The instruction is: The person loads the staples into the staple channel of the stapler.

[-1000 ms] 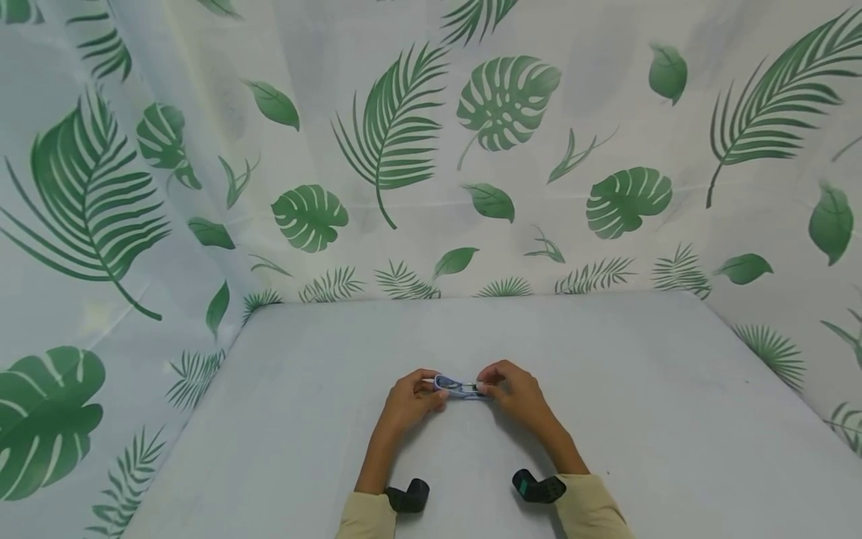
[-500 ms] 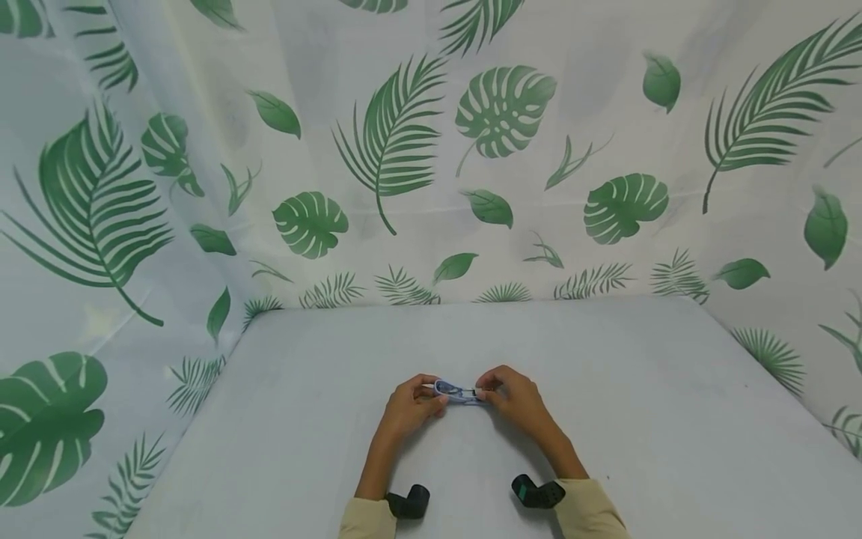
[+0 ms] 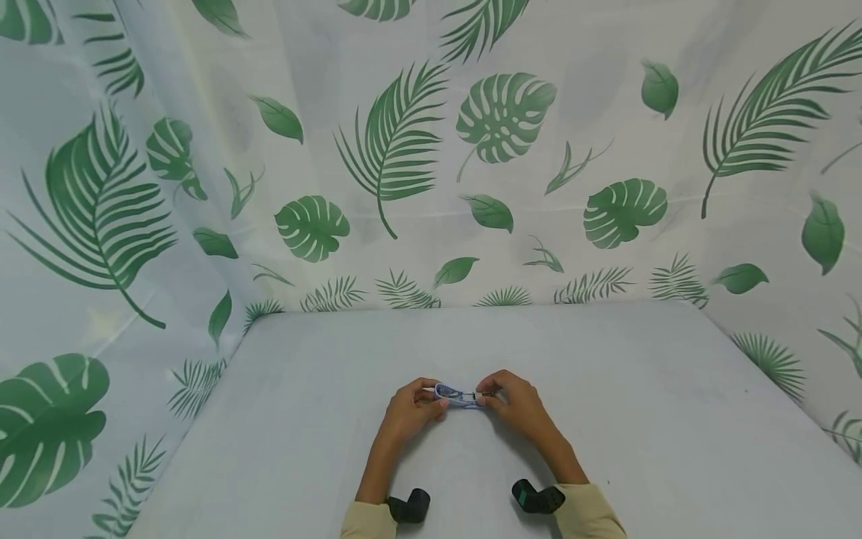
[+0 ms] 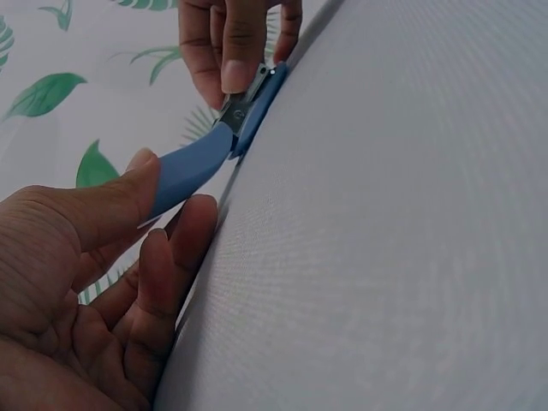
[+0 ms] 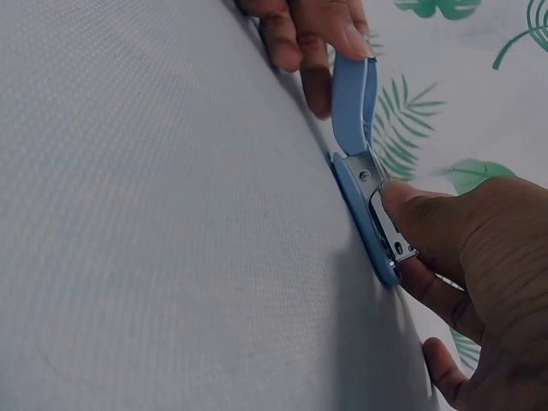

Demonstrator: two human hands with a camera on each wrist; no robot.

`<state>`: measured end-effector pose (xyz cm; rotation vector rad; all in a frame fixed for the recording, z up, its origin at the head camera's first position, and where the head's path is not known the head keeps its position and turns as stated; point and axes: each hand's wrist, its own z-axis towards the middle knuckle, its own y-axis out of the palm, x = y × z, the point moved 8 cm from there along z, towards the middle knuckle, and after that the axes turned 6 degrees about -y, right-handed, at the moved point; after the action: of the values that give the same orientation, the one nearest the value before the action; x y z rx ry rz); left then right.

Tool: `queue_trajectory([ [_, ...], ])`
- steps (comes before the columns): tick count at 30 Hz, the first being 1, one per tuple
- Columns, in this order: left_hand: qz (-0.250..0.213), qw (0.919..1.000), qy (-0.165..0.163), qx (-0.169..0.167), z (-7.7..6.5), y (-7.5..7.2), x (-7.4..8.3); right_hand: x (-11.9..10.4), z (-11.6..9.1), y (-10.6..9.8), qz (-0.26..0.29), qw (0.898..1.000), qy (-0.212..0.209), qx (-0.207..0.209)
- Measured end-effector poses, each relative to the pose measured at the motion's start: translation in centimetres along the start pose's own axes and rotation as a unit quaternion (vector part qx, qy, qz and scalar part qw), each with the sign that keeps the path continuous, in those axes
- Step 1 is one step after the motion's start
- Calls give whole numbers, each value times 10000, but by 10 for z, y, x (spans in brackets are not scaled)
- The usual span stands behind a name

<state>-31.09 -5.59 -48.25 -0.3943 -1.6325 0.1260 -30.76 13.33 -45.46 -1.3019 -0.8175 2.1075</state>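
A small blue stapler (image 3: pixel 459 396) is spread open between both hands, low over the white tabletop. Its blue top cover (image 4: pixel 184 178) is lifted away from the base, and my left hand (image 3: pixel 408 409) pinches that cover's end between thumb and fingers. At the other end, my right hand (image 3: pixel 515 398) pinches the silver metal magazine (image 5: pixel 392 229) with the thumb on it. The blue base (image 5: pixel 358 214) lies along the tabletop under the magazine. Part of the magazine's front is hidden by the right fingers in the head view.
The white-covered table (image 3: pixel 323 352) reaches back to a pale curtain (image 3: pixel 417 217) printed with green leaves, which also runs along both sides. Black wrist cameras (image 3: pixel 409 506) sit on both wrists, near the beige sleeves (image 3: pixel 369 522).
The head view has tilted up slightly, so hands and table appear a little lower. Both hands keep their hold on the stapler, with hardly any shift between them.
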Motion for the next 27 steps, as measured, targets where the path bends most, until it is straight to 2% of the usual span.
queue_trajectory([
  [9,-120,9999,-5,11,-1,0,0,3,-1,2,55,10000,-62,-20],
  [20,-118,9999,23,1,-1,-1,1,-1,-2,4,-78,9982,-602,-17],
  [27,-32,10000,38,12,-1,-1,2,1,-1,4,12,9993,-382,-51],
])
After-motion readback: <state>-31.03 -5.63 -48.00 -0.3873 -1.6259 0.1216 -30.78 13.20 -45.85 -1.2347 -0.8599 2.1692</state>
